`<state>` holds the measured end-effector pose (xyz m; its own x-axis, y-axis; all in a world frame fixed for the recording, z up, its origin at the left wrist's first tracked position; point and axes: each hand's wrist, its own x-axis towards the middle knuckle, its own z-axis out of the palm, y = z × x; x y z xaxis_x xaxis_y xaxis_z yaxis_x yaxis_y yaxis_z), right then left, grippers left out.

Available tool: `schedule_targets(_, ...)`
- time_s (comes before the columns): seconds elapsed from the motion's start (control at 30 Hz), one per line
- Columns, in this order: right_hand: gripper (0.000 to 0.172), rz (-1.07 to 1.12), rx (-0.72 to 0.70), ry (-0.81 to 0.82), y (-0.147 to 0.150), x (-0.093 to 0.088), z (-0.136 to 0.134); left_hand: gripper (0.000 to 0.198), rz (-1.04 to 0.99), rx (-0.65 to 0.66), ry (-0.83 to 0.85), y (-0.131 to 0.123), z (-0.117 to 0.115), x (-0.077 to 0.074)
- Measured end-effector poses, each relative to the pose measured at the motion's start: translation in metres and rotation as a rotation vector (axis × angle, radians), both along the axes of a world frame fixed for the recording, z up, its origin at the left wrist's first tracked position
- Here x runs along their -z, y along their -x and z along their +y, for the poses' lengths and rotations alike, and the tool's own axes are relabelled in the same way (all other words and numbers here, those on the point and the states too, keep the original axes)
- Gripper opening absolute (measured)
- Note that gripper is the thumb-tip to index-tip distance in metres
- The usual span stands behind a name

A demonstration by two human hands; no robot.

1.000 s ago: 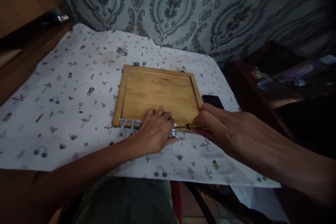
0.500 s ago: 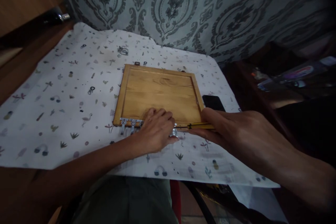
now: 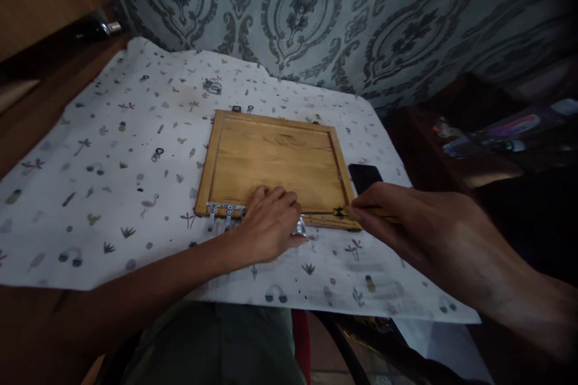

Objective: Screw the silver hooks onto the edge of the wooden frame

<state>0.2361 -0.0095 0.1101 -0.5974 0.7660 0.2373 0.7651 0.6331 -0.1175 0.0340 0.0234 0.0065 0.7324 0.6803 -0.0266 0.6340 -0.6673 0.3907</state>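
A framed wooden board (image 3: 275, 159) lies flat on the patterned cloth. Along its near edge runs a metal hook rail (image 3: 221, 210) with several hooks hanging over the side. My left hand (image 3: 273, 222) is closed over this rail, its fingers on the board and its thumb below the near edge; it covers the rail's middle. A yellow-handled screwdriver (image 3: 377, 212) is gripped in my right hand (image 3: 415, 225) by the board's near right corner. Its thin shaft points left along the near edge toward my left hand, where the tip is hard to make out.
The white printed cloth (image 3: 112, 192) covers the table. A black phone (image 3: 365, 177) lies right of the board. At the right, a plastic bottle (image 3: 519, 126) lies on dark furniture. A patterned curtain (image 3: 298, 12) hangs behind the table.
My right hand has moved right with the screwdriver, showing more of its shaft and the board's near right corner. My left hand and the board stay in place.
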Motion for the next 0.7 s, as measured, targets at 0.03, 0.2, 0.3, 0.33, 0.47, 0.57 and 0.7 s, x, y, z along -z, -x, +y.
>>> schedule_targets(0.03,0.032,-0.010,0.003,-0.003,-0.0006,0.0022,0.0005,0.039,-0.003,-0.001,-0.009,0.0000,-0.0003,0.0002)
schedule_targets(0.2,0.034,-0.072,0.031,0.007,-0.0040,0.0101,0.0022,0.039,-0.005,-0.001,-0.037,0.0002,-0.0017,-0.0001)
schedule_targets(0.3,0.035,-0.071,0.029,0.011,-0.0032,0.0098,0.0018,0.039,0.002,0.000,-0.024,0.0005,-0.0014,-0.0021)
schedule_targets(0.33,0.035,-0.068,0.028,0.011,-0.0024,0.0095,0.0017,0.039,0.003,0.001,-0.019,0.0006,-0.0012,-0.0027)
schedule_targets(0.47,0.034,-0.044,0.013,0.003,0.0010,0.0093,0.0022,0.039,-0.006,0.001,-0.024,0.0006,-0.0008,-0.0025)
schedule_targets(0.57,0.034,-0.037,0.010,0.021,0.0022,0.0105,0.0034,0.039,-0.012,-0.005,-0.028,0.0004,-0.0011,-0.0012)
schedule_targets(0.7,0.037,0.019,0.022,0.059,0.0027,0.0121,0.0043,0.038,0.006,-0.005,-0.009,0.0005,-0.0014,-0.0030)
